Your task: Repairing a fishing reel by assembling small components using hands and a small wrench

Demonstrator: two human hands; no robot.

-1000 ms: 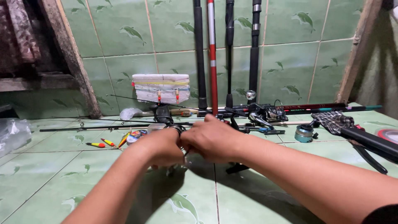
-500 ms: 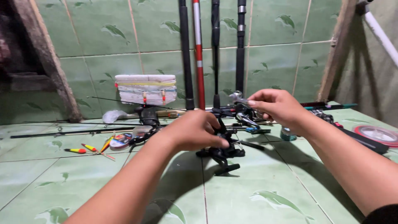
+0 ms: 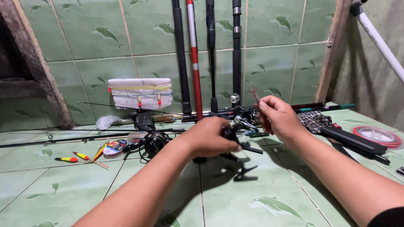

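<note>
My left hand (image 3: pixel 208 138) grips a black fishing reel (image 3: pixel 236 145) and holds it just above the green tiled floor; its handle hangs below the hand. To the right and slightly higher, my right hand (image 3: pixel 277 117) pinches a small metal wrench-like tool (image 3: pixel 254 93) between thumb and fingers, its tip pointing up. The two hands are apart, with the reel between them.
Several fishing rods (image 3: pixel 194 59) lean against the tiled wall. A second black reel (image 3: pixel 154 142), a line spool (image 3: pixel 114 148) and yellow-red floats (image 3: pixel 71 159) lie at left. A white foam block (image 3: pixel 141 93) stands by the wall. A red line spool (image 3: pixel 378 135) and dark rod handle (image 3: pixel 352 141) lie at right.
My hands, joined over the reel a second ago, have separated. The right hand has risen to the right holding the small metal tool; the left keeps the reel.
</note>
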